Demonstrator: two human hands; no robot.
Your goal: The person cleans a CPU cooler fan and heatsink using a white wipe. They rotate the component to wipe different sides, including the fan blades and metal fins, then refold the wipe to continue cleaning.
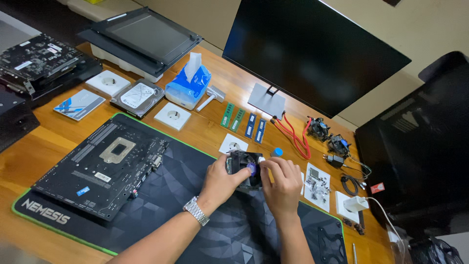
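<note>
Wooden desk [29,156] space stretches under a dark mat with a green edge [195,230], and a black monitor [312,54] stands at the back. At the mat's far edge, near the middle of the desk, both hands meet on a small black cooler fan [243,168]. The left hand [221,182] cups the fan from its left side, fingers curled close together around the frame and thumb laid along the near edge, holding it slightly tilted off the mat. The right hand [282,183] comes in from the other side; its thumb and forefinger are pinched together at the fan's round purple hub, while the remaining fingers curl loosely, a little apart. A metal wristwatch [196,210] sits on the left wrist. A black motherboard [105,166] lies well to the left on the mat. Just beyond the fan are a white socket plate [232,144] and a small blue cap [277,152].
</note>
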